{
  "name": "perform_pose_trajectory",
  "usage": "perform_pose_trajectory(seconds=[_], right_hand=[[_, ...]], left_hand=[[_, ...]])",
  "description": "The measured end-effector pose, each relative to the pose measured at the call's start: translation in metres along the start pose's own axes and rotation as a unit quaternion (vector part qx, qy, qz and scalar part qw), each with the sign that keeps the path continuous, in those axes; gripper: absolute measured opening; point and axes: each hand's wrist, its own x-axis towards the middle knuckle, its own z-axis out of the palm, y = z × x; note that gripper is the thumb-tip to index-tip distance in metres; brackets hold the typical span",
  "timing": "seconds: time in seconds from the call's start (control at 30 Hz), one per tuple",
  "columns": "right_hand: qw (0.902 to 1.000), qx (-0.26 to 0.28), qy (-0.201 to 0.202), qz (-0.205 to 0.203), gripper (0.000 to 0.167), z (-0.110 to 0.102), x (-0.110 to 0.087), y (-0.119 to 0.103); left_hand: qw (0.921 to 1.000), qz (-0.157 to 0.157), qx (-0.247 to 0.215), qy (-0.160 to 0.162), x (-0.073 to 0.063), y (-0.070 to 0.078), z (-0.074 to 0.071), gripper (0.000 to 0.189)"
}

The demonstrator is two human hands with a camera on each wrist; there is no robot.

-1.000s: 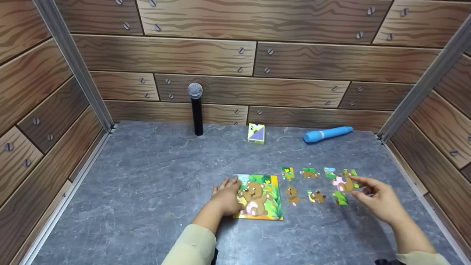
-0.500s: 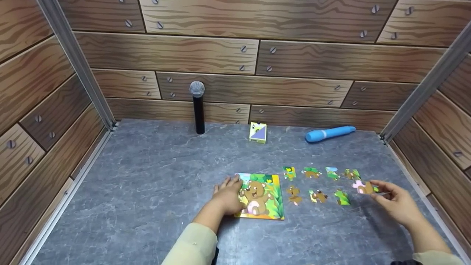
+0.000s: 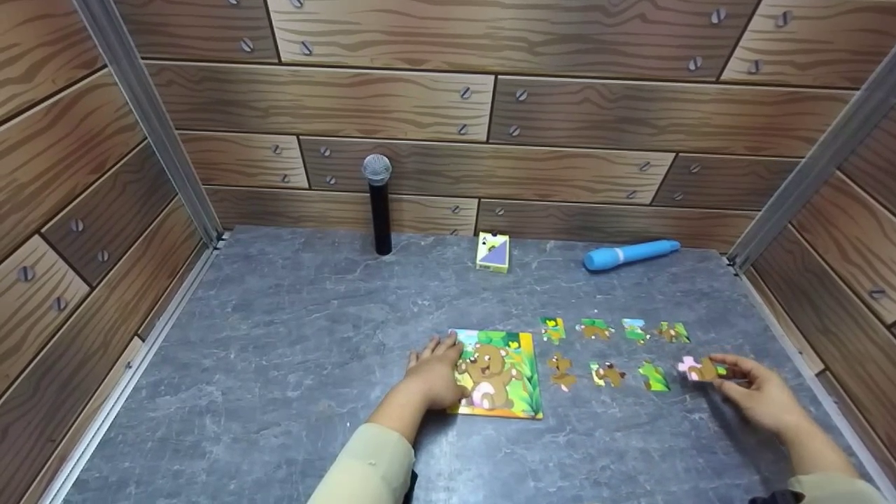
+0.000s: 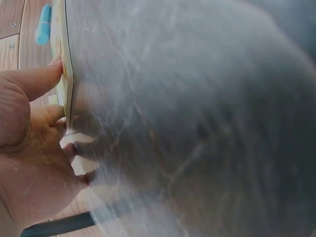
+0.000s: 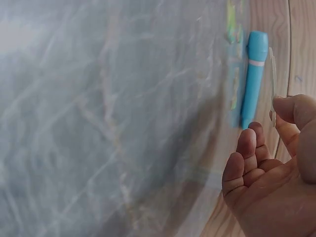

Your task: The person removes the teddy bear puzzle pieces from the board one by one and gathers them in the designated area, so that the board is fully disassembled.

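My left hand point(image 3: 435, 374) rests on the left side of a square bear-picture puzzle board point(image 3: 500, 378). The left wrist view shows its thumb point(image 4: 44, 79) against the board's face, the other fingers spread near the edge. Farther right, my right hand point(image 3: 759, 395) pinches a brown-and-pink puzzle piece point(image 3: 700, 368) between thumb and forefinger. That piece point(image 5: 273, 84) appears edge-on in the right wrist view, with the remaining fingers loosely bent below. Between board and right hand lie several loose puzzle pieces in two rows, among them a green one point(image 3: 654, 376) and a bear-face one point(image 3: 607, 374).
Along the back of the grey table point(image 3: 280, 315) a black microphone point(image 3: 380, 210) stands upright. Beside it are a card box point(image 3: 493, 253) and a blue microphone-shaped object point(image 3: 630, 255) lying down. Wood-patterned walls point(image 3: 392, 105) enclose the back and sides.
My right hand has carried the pinched puzzle piece rightward, away from the upper row, then lower to the right end of the lower row. The left hand stays on the board.
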Motion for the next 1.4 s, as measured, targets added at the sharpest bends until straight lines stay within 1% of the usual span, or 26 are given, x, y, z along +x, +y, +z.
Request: perform_pose_trajectory(seconds=[0.13,0.27,0.5,0.77,0.87,1.07,1.3,1.4], right_hand=[[0.9991,-0.017,-0.022,0.032,0.049,0.0,0.002,0.006],[0.9985,-0.017,-0.027,0.044,0.048,0.002,0.004,0.011],[0.9987,-0.02,-0.029,0.037,0.046,0.006,0.006,0.013],[0.9983,-0.037,-0.036,0.028,0.043,0.006,0.009,0.015],[0.9978,-0.04,-0.043,0.03,0.044,0.005,0.011,0.015],[0.9968,-0.036,-0.056,0.045,0.045,0.004,0.012,0.015],[0.9976,-0.044,-0.043,0.031,0.046,0.004,0.013,0.016],[0.9976,-0.043,-0.042,0.035,0.047,0.003,0.012,0.015]], left_hand=[[1.0,-0.001,0.0,0.0,0.001,-0.001,0.0,0.081],[1.0,-0.002,-0.002,0.0,0.001,-0.002,0.001,0.081],[1.0,-0.002,-0.004,-0.001,0.0,-0.003,0.002,0.081],[1.0,0.0,0.001,-0.003,0.0,-0.001,0.001,0.081],[1.0,0.0,0.005,-0.002,0.0,0.0,0.0,0.08],[1.0,-0.001,0.005,-0.002,-0.001,0.001,0.0,0.08],[1.0,0.0,0.006,-0.003,0.0,0.001,-0.001,0.08],[1.0,0.001,0.008,-0.003,0.0,0.001,-0.001,0.08]])
